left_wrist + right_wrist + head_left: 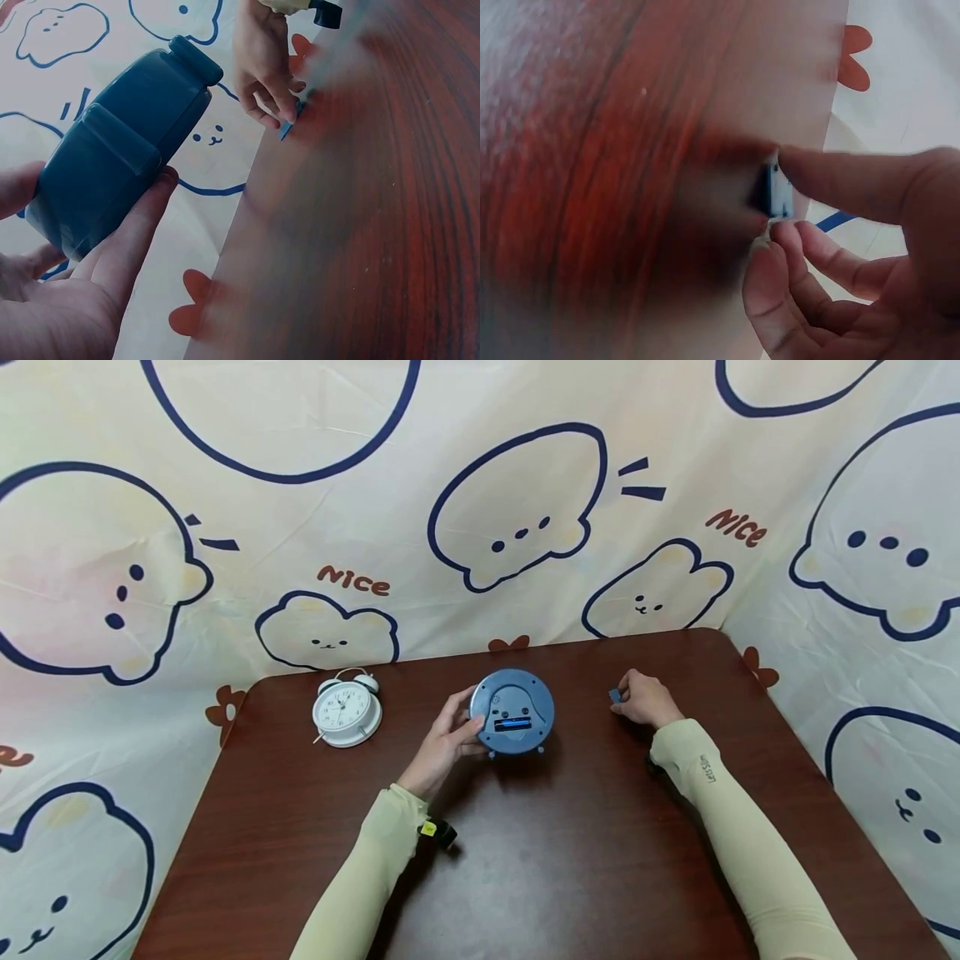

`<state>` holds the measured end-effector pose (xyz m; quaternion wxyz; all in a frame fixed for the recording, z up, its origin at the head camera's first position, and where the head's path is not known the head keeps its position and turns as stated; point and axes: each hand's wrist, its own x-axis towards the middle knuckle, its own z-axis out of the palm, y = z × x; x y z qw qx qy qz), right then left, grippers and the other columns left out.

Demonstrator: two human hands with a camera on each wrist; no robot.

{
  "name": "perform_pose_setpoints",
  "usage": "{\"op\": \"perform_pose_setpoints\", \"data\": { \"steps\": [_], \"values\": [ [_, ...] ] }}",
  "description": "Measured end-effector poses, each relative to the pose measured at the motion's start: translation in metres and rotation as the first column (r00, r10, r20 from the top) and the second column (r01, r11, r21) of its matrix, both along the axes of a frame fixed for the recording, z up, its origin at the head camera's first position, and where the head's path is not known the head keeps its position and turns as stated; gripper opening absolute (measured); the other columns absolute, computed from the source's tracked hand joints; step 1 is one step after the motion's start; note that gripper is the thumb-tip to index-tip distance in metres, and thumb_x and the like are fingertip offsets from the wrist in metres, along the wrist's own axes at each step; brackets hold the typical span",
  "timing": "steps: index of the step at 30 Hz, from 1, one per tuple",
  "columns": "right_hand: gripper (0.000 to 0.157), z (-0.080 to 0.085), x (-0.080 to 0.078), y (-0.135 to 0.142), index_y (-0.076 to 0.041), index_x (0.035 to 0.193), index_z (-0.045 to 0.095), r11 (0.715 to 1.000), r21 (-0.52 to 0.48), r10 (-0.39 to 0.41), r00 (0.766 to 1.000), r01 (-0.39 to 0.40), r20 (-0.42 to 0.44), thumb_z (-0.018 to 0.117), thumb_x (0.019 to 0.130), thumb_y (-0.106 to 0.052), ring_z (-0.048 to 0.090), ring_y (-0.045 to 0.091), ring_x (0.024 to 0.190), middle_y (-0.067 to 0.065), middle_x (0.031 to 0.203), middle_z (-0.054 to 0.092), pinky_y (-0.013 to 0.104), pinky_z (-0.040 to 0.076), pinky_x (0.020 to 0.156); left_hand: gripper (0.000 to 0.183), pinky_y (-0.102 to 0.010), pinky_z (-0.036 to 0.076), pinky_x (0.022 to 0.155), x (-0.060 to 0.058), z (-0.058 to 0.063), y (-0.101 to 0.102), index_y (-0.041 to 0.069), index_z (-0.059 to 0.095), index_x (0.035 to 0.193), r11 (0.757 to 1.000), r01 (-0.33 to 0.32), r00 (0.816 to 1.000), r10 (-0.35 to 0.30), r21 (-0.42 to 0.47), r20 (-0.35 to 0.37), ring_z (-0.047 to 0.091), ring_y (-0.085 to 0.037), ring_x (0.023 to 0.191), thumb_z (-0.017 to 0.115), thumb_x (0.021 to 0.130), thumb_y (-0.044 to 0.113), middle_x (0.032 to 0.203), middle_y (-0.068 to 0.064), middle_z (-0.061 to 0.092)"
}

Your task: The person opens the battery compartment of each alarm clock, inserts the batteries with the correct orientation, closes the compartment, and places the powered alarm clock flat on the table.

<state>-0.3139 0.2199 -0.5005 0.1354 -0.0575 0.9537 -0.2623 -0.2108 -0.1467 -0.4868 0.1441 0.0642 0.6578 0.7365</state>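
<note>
A round blue alarm clock [513, 703] is held up over the table by my left hand [447, 739], thumb on its back and fingers round its side. Its back faces the head view, with the battery slot uncovered and a blue battery [513, 724] lying inside. In the left wrist view the clock's blue side [105, 165] shows. To the right, my right hand [647, 697] pinches a small blue battery cover [615, 695] by its ends, low over the table. The cover's pale inner face [781, 193] shows between thumb and fingers in the right wrist view.
A white twin-bell alarm clock [347, 710] stands at the back left of the brown wooden table [570, 860], its dial facing up. A cartoon-printed cloth [465, 627] hangs behind the table and along its sides.
</note>
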Motion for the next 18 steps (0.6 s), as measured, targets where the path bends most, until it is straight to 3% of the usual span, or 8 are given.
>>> {"op": "perform_pose_setpoints", "data": {
  "steps": [11, 18],
  "values": [
    [0.024, -0.005, 0.0, -0.003, 0.004, 0.113, 0.068, 0.998, -0.053, -0.034, 0.998, 0.032, -0.048, 0.072, 0.095, -0.011, 0.063, 0.032, 0.092, 0.019, 0.104, 0.068, 0.045, 0.053, 0.085, 0.053, -0.037, 0.06, 0.086, 0.0, 0.001, 0.002, 0.03, 0.037, 0.157, 1.0, 0.01, 1.0, -0.01, 0.011, -0.012, 0.07, -0.018, 0.101, 0.056, 0.108, 0.025, 0.135, -0.017, 0.056],
    [0.021, -0.002, 0.006, -0.013, -0.002, 0.112, 0.073, 0.974, -0.218, -0.087, 0.992, 0.066, -0.087, 0.07, 0.099, -0.018, 0.068, 0.027, 0.085, 0.017, 0.103, 0.07, 0.037, 0.056, 0.075, 0.053, -0.037, 0.059, 0.085, 0.001, 0.001, 0.0, 0.031, 0.038, 0.156, 1.0, 0.003, 1.0, -0.003, 0.02, -0.013, 0.07, -0.019, 0.101, 0.057, 0.108, 0.026, 0.135, -0.017, 0.056]
  ]
}}
